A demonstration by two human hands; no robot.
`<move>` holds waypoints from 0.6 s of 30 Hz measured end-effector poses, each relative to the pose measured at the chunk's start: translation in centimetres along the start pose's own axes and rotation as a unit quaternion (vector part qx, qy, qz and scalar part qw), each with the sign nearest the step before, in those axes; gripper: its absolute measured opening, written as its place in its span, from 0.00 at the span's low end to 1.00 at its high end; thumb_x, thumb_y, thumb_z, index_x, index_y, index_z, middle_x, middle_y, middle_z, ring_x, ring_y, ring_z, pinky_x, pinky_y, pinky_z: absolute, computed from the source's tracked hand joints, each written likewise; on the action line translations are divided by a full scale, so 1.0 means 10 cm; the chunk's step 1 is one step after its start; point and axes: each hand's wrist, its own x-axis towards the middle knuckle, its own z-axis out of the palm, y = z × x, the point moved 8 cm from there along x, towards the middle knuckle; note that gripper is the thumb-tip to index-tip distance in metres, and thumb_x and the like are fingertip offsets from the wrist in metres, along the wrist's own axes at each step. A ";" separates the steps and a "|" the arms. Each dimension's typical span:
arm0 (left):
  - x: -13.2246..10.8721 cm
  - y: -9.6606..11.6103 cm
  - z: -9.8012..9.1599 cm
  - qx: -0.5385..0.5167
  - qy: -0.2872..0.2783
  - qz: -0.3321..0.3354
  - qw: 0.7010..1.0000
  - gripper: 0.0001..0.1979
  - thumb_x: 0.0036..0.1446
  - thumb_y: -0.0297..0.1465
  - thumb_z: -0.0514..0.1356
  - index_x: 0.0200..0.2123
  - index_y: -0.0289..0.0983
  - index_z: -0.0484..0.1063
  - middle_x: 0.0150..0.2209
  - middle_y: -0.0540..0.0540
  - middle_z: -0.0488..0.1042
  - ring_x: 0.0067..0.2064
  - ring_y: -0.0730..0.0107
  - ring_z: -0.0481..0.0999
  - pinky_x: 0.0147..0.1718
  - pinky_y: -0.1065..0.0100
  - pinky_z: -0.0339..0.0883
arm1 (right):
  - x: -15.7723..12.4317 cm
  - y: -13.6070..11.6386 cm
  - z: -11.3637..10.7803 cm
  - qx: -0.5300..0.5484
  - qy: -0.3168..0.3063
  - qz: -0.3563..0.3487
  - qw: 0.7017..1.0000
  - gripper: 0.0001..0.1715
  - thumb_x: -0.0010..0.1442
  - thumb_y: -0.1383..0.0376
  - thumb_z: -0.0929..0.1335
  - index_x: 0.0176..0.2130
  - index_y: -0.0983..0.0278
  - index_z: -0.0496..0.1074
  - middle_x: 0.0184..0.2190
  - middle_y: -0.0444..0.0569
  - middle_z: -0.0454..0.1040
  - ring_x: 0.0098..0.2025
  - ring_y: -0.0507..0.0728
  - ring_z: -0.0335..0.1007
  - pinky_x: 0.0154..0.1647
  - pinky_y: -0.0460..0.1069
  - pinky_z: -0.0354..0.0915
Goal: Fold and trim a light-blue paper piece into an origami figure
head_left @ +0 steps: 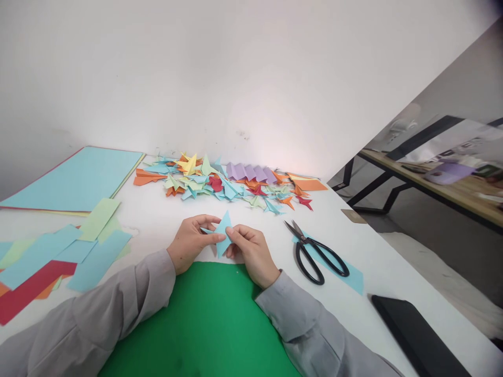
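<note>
Between both hands is a small folded light-blue paper piece with pointed ends, held up just above the table's near part. My left hand pinches its left side between thumb and fingers. From the right, my right hand grips it with thumb in front and fingers behind. The hidden fingers cover part of the folds. Just beyond the hands lies a heap of folded paper pieces in blue, orange, green, yellow and red. A green sheet extends below the hands toward me.
Black-handled scissors lie on a blue paper strip at the right, beyond a black flat object. Cut paper pieces spread at the left, before large blue sheets. A pleated purple paper lies near the wall.
</note>
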 end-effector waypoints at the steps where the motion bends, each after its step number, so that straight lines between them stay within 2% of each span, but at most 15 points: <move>1: 0.00 0.00 0.00 -0.009 -0.001 0.000 1.000 0.19 0.32 0.29 0.71 0.33 0.35 0.76 0.25 0.55 0.67 0.21 0.82 0.64 0.23 0.74 0.59 | 0.00 0.00 0.00 0.003 0.000 0.001 1.000 0.22 0.50 0.50 0.70 0.19 0.64 0.68 0.12 0.42 0.69 0.15 0.48 0.61 0.18 0.43 0.56; 4: -0.01 0.00 0.00 -0.043 0.004 -0.004 0.999 0.20 0.32 0.29 0.72 0.33 0.35 0.75 0.26 0.55 0.68 0.21 0.82 0.64 0.22 0.74 0.59 | 0.01 0.00 0.00 0.010 -0.001 0.002 1.000 0.22 0.50 0.50 0.70 0.20 0.65 0.68 0.12 0.43 0.69 0.16 0.48 0.62 0.19 0.43 0.57; 8: -0.01 -0.02 0.05 -0.102 -0.018 -0.027 0.994 0.20 0.34 0.31 0.71 0.35 0.34 0.74 0.23 0.52 0.72 0.24 0.76 0.70 0.25 0.72 0.61 | 0.02 -0.01 0.00 0.016 -0.011 -0.005 1.000 0.21 0.49 0.51 0.71 0.21 0.65 0.69 0.15 0.43 0.71 0.16 0.47 0.62 0.19 0.43 0.57; 12: 0.01 -0.04 0.05 -0.104 -0.018 -0.036 0.994 0.20 0.33 0.31 0.72 0.33 0.34 0.73 0.20 0.52 0.72 0.24 0.73 0.71 0.27 0.69 0.63 | 0.02 -0.01 0.01 0.032 -0.021 -0.004 0.999 0.21 0.48 0.51 0.72 0.21 0.65 0.68 0.15 0.43 0.71 0.16 0.48 0.63 0.19 0.43 0.57; 18: 0.00 -0.05 0.05 -0.120 -0.017 -0.052 0.991 0.16 0.34 0.31 0.71 0.30 0.34 0.74 0.19 0.51 0.73 0.23 0.73 0.71 0.27 0.69 0.64 | 0.01 0.02 0.03 0.038 -0.031 0.001 0.999 0.21 0.47 0.51 0.72 0.21 0.65 0.68 0.15 0.43 0.70 0.17 0.48 0.62 0.20 0.43 0.58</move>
